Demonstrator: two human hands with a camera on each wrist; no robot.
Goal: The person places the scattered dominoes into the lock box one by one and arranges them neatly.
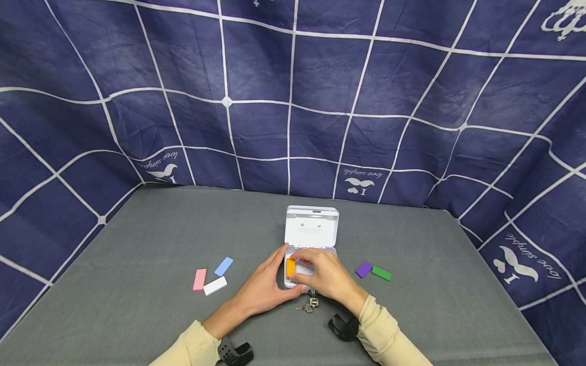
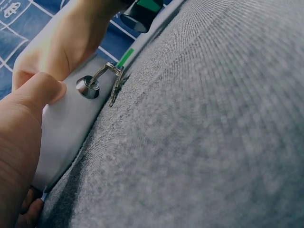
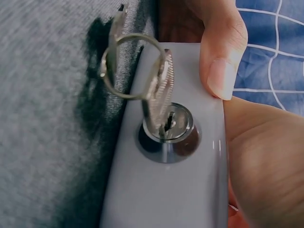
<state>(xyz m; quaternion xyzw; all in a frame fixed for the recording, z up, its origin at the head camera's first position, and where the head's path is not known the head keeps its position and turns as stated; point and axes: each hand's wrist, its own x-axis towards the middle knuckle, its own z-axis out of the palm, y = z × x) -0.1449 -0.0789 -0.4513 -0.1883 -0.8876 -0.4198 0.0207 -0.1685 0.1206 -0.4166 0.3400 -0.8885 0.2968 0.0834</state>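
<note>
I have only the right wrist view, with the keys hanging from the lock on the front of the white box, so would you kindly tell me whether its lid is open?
Observer: Yes, the head view shows the lid of the white box raised open at the back.
Operator: Thank you; what is the right hand holding?
Observer: It pinches an orange block at the left side of the box's inside.
Operator: And which blocks lie on the table to the left of the box?
Observer: Three do: a pink block, a blue block and a white block.
</note>
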